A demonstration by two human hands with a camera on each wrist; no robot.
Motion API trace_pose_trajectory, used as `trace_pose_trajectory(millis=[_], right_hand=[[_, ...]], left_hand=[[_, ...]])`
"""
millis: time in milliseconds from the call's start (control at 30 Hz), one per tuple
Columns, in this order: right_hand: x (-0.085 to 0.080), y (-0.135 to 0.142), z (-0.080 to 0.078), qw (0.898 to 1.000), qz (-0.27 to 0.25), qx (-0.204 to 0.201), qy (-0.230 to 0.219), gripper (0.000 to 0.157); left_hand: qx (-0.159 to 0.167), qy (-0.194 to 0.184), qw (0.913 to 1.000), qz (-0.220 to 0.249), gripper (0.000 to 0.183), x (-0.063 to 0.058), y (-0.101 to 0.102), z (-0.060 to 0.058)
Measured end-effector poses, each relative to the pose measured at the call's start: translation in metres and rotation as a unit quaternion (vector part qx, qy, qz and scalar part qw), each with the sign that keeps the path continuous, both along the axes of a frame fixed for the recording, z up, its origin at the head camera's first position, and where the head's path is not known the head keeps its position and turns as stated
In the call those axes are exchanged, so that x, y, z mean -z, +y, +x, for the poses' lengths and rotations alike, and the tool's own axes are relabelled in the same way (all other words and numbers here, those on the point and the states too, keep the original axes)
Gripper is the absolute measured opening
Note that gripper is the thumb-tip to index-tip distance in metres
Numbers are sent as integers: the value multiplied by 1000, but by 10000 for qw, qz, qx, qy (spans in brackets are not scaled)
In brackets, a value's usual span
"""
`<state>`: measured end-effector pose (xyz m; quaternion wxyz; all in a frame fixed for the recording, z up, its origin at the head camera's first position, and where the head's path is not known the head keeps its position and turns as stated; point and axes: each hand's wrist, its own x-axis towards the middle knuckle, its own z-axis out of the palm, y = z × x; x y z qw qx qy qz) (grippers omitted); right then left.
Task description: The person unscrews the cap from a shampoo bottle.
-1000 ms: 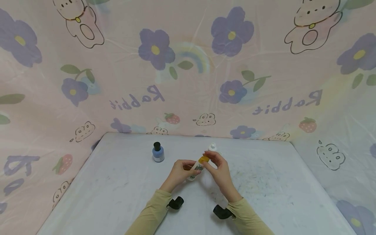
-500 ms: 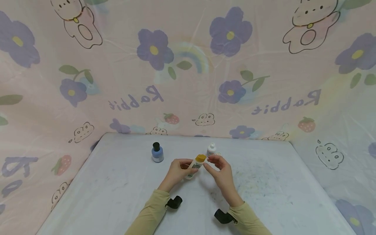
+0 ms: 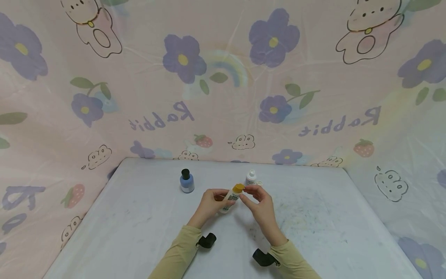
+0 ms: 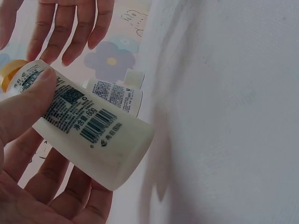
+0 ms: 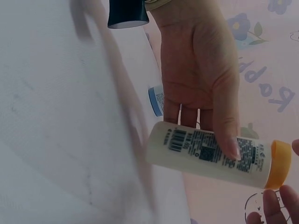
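Observation:
Tilted, with its yellow cap (image 3: 238,188) up, a small white plastic bottle (image 4: 103,135) is held over the middle of the table by my left hand (image 3: 210,203). The thumb (image 4: 35,100) presses on the printed label and barcode side, and the fingers support it from behind. My right hand (image 3: 262,204) is beside the cap, fingers apart, with fingertips (image 5: 272,200) right at the cap's edge in the right wrist view. Just behind the hands stands a second white bottle (image 3: 250,178), partly hidden in the left wrist view by the held one.
A blue bottle (image 3: 187,183) with a black cap stands at the back left. By the second white bottle lies a small white ring-like piece (image 3: 259,183). The white-covered table (image 3: 139,232) meets a printed curtain (image 3: 223,116) at its back edge.
My right hand held the cap a second ago, then let go and drew back to the right. It has since come back close to the cap. My left hand keeps its hold.

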<state>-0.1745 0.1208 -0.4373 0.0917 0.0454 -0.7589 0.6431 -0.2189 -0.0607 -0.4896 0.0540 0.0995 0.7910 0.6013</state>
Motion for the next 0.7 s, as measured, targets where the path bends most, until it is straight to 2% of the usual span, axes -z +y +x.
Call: trace_pose_trajectory(millis=[700], right_hand=[[-5, -6, -1, 9998, 108, 154, 32, 33]], left_hand=[[147, 13, 9999, -46, 35, -2, 4, 2]])
